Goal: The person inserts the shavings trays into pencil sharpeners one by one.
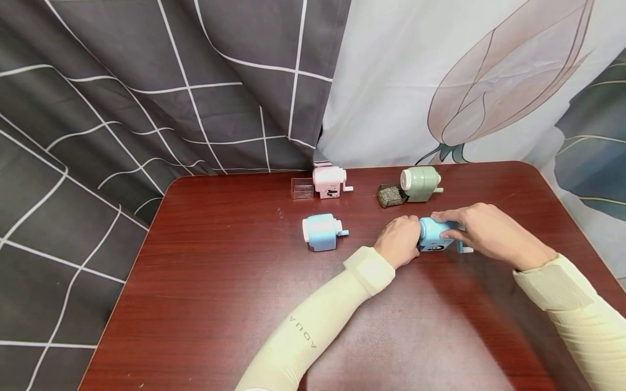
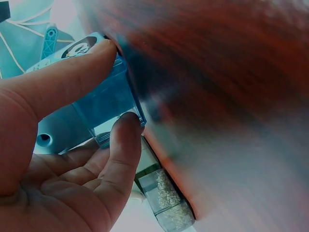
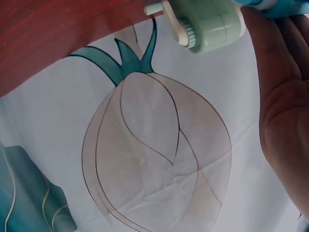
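"AQUA" on left sleeve (image 1: 313,331)

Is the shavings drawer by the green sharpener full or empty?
Full: the drawer beside the green sharpener is packed with greyish shavings.

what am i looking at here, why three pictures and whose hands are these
No machine here: a person wears three cameras, one on the head and one on each wrist. The head view looks down on a dark red table. The left hand and right hand both grip a blue pencil sharpener. The left wrist view shows that hand's thumb and finger pinching its clear blue drawer. Also on the table: another blue sharpener, a pink sharpener beside a clear drawer, and a green sharpener beside a drawer of shavings.
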Motion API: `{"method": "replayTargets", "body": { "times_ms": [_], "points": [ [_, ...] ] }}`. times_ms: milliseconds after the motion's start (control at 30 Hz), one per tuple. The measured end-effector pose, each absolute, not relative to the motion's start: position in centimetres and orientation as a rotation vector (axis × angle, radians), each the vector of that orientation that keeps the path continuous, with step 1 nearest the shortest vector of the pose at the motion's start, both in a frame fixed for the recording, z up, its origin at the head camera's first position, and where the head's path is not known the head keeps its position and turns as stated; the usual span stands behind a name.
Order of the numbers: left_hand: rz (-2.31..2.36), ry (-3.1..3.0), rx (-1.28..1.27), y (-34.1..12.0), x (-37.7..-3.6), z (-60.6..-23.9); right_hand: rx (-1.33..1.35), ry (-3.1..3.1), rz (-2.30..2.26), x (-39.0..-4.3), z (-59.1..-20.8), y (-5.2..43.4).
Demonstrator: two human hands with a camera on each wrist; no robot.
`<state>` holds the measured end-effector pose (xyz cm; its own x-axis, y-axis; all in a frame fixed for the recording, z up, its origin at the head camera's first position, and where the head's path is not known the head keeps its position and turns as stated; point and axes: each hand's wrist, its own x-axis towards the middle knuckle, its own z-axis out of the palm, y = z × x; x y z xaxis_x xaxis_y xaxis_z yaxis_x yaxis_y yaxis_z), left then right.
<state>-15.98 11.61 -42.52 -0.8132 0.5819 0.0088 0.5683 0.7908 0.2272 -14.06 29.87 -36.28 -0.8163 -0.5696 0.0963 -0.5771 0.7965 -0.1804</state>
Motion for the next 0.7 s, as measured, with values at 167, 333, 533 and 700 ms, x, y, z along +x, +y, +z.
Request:
{"method": "replayTargets", "body": {
  "times_ms": [167,333,533,700],
  "points": [
    [0.380,2.924,0.932,11.75,-15.99,-42.56,0.939,-2.950,0.307,-14.05,-36.19,29.81],
    [0.503,2.922,0.866,11.91,-16.06,-42.66,0.946,-2.934,0.309,-14.00,-36.19,29.77],
    [0.548,2.907,0.837,12.02,-16.13,-42.78,0.942,-2.943,0.311,-14.01,-36.31,29.71],
    [0.562,2.900,0.836,12.14,-16.21,-42.81,0.946,-2.932,0.307,-14.02,-36.35,29.76]
  ]
}}
